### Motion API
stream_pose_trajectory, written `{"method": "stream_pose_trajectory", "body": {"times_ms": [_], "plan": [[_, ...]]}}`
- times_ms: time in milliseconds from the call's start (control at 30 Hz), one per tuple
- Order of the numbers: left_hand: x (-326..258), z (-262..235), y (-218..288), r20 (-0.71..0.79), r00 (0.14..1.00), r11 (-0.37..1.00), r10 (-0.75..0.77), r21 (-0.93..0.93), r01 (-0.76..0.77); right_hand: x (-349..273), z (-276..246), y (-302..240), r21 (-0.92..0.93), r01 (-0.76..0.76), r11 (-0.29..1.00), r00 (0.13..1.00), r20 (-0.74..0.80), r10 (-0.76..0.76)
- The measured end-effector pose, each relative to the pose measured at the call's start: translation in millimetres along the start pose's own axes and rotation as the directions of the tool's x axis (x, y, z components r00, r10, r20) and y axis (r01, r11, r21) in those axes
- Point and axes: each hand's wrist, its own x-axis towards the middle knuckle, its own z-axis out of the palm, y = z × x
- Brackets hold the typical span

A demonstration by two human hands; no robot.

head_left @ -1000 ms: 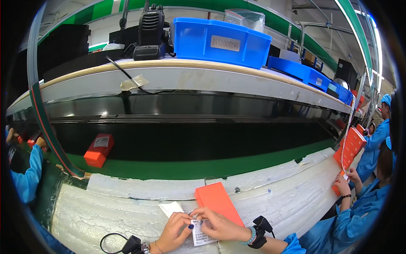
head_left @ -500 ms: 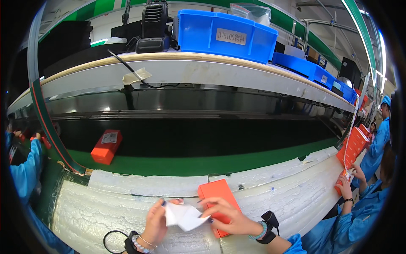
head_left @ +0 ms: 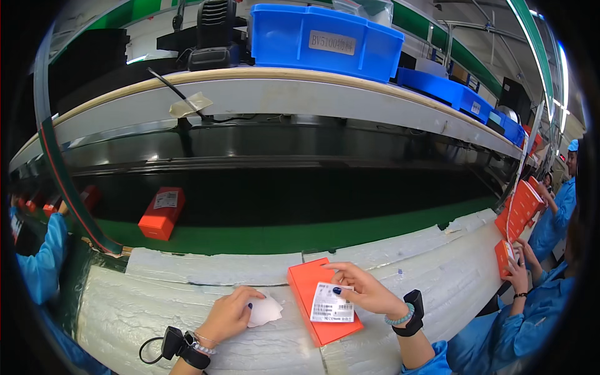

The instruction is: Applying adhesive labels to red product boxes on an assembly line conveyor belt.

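Blue bin point(head_left: 325, 40) contents hidden; right hand point(head_left: 362, 290) presses white label point(head_left: 330, 303) onto orange box point(head_left: 322, 300), left hand point(head_left: 228, 312) grasps crumpled backing paper point(head_left: 265, 310).

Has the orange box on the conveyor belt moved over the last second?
Yes. The orange box on the belt has travelled rightward along the green belt, judged against the green post at left.

label point(head_left: 331, 303): now flat on the box point(head_left: 322, 300), under right hand point(head_left: 362, 290)
backing point(head_left: 264, 310): crumpled in left hand point(head_left: 228, 312)
belt box point(head_left: 162, 213): further right
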Motion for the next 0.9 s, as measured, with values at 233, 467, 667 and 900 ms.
{"method": "stream_pose_trajectory", "body": {"times_ms": [233,467,667,900], "plan": [[-2,1,-8,0.081,0.993,0.965,0.09,0.24,-0.107,2,7,7,-0.25,-0.054,0.967,0.987,0.132,0.09],[-1,9,8,-0.148,0.927,0.893,0.345,0.356,-0.275,3,13,12,-0.317,-0.027,0.948,0.987,0.139,0.075],[-12,31,31,0.016,0.798,0.712,0.603,0.441,-0.547,2,15,9,-0.334,-0.025,0.942,0.989,0.126,0.071],[-18,49,36,0.216,0.743,0.639,0.634,0.394,-0.66,3,15,8,-0.36,-0.011,0.933,0.99,0.127,0.061]]}}
